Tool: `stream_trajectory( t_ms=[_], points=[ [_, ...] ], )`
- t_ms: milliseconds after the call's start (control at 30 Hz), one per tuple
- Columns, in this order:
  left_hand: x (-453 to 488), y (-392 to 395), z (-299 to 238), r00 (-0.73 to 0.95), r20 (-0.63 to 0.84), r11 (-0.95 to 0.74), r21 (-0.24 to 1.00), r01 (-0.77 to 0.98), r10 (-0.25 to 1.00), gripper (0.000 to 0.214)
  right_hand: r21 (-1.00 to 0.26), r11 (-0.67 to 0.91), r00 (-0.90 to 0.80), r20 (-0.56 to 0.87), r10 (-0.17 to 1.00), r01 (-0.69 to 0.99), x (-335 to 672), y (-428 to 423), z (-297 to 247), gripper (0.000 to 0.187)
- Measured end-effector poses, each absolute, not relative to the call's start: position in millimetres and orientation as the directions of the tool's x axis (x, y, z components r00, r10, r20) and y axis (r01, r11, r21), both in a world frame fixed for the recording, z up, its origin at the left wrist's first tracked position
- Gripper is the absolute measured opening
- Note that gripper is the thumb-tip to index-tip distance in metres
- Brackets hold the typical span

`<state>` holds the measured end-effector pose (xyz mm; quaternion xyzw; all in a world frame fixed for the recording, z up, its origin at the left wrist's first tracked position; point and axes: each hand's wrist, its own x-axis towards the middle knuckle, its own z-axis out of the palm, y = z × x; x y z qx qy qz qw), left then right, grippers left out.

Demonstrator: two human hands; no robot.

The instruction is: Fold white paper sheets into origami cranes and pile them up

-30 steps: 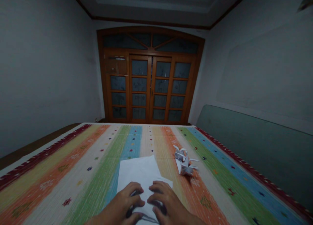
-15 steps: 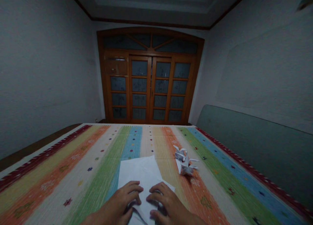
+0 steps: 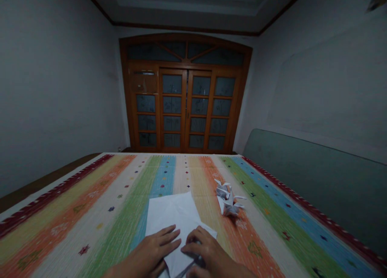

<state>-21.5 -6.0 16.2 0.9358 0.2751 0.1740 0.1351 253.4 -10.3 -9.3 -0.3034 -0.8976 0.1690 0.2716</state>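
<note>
A sheet of white paper (image 3: 172, 213) lies on the striped cloth right in front of me, its near part folded and partly hidden under my hands. My left hand (image 3: 152, 249) rests flat on the sheet with its fingers extended. My right hand (image 3: 202, 256) curls over the folded paper near the sheet's right corner. A thin dark line shows beneath it, too small to identify. To the right of the sheet and apart from both hands sits a crumpled, spiky folded paper figure (image 3: 228, 199).
A cloth with coloured stripes and small stars (image 3: 90, 229) covers the wide surface, with a red patterned border along each side. A grey-green padded panel (image 3: 314, 181) stands along the right side. Glazed wooden doors (image 3: 184, 104) stand beyond the far edge.
My left hand has flattened and slid left, away from my right hand. More of the sheet's folded part now shows between them.
</note>
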Motion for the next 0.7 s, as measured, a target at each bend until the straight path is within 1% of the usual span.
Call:
stream_trajectory(
  t_ms=[100,167,267,400,467,533,633,700],
  points=[
    [-19.7,-6.1,15.2,0.788,0.281,-0.825,0.340,0.452,0.548,0.094,-0.468,0.768,-0.660,0.413,0.627,0.438,253.6,-9.7,-12.6,0.045],
    [-19.0,-4.4,11.4,0.785,0.316,-0.837,0.334,0.434,0.533,0.092,-0.503,0.758,-0.650,0.419,0.634,0.415,254.8,-9.4,-15.4,0.042],
    [-19.2,-1.8,2.9,0.764,0.378,-0.847,0.334,0.413,0.522,0.083,-0.582,0.725,-0.627,0.421,0.656,0.368,257.3,-9.6,-17.5,0.045],
    [-23.1,0.3,-15.4,0.646,0.511,-0.824,0.349,0.446,0.566,0.071,-0.659,0.679,-0.604,0.409,0.684,0.323,258.3,-10.1,-11.7,0.040],
    [-24.7,0.7,-23.5,0.569,0.602,-0.826,0.350,0.443,0.560,0.067,-0.685,0.662,-0.595,0.406,0.694,0.305,257.3,-9.5,-7.8,0.040],
    [-23.2,0.1,-25.1,0.544,0.593,-0.802,0.381,0.461,0.594,0.059,-0.693,0.652,-0.573,0.412,0.709,0.308,255.8,-8.7,-6.1,0.034],
    [-13.5,-3.3,-12.4,0.511,0.524,-0.732,0.477,0.486,0.681,0.049,-0.681,0.628,-0.523,0.404,0.751,0.376,253.4,-8.9,-8.0,0.020],
    [-4.7,-6.4,0.5,0.510,0.438,-0.668,0.557,0.493,0.741,0.042,-0.677,0.585,-0.472,0.377,0.797,0.447,251.4,-10.4,-10.6,0.022]
  ],
)
